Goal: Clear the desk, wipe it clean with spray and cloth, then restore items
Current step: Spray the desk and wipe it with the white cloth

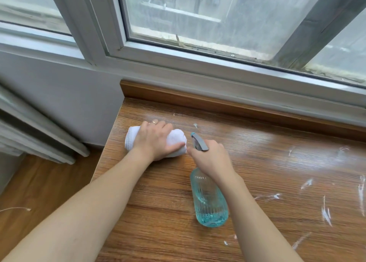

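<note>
Looking down from the head camera, we record a wooden desk (158, 212) set against a wall under a window (198, 14), with a raised wooden back strip (178, 97) along its far edge.

Left hand (154, 140): palm down on a rolled white cloth (176, 140), fingers draped over the far side, thumb lying along the near side. The cloth rests on the desk near its left edge, toward the back. A ring (153, 122) shows on one finger.

Right hand (212, 158): curled around the neck of a spray bottle (210, 202), just right of the cloth. The index finger extends forward toward the trigger area; we cannot tell whether it is squeezing. The bottle is ribbed, clear blue-green, with liquid pooled in its lower end. It is tilted, base toward us, grey nozzle head (199, 142) pointing away toward the back of the desk. We cannot tell whether the base touches the desk.

Desk surface: white streaks and flecks (324, 212) are scattered over the right half, with a few small ones near the nozzle. A pale sheen lies across the middle of the wood.

Left of the desk: wooden floor (39, 192), a grey wall (59, 93), and pale slats (39, 138) leaning at an angle.
</note>
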